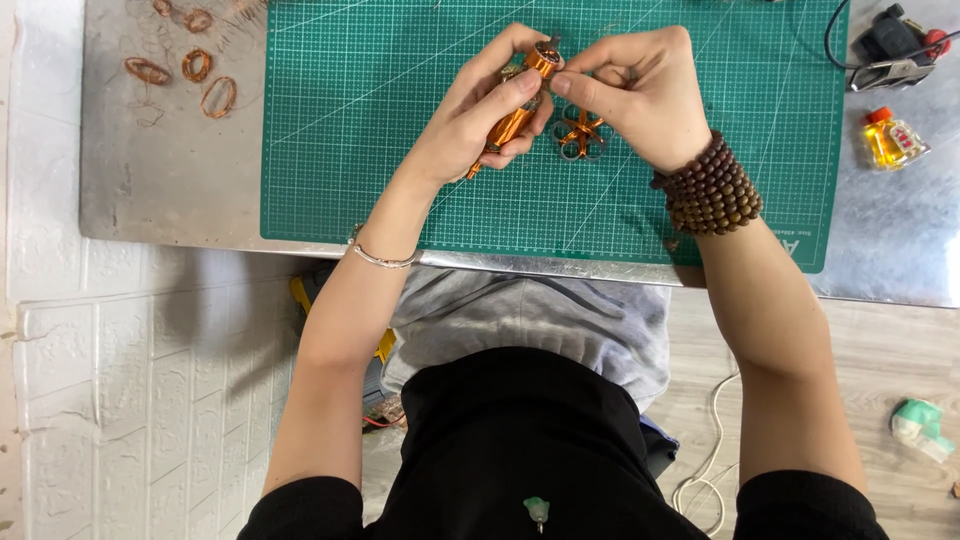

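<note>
My left hand [478, 120] is wrapped around a copper-wound motor armature [520, 112], held tilted above the green cutting mat [400, 150], its upper end near my fingertips and its shaft pointing down toward me; the fingers are curled firmly about the windings, thumb pressed along the side. My right hand [640, 95] meets it at the top end, thumb and forefinger pressed together in a fine pinch on what I judge to be a strand of wire, too thin to make out; the other fingers are tucked back. Just beside and below, lying on the mat between my hands, is a small grey rotor core with copper coils [580, 135]. Loose copper wire loops [185, 70] lie well apart on the metal counter [160, 190] to the left; a small bottle of yellow liquid [893, 140] and a black clip tool [900, 50] sit far right. I judge the step to be dressing the winding at the armature's end; the next move calls for steady tension and a slow turn of the left wrist, lest the strand kink.
</note>
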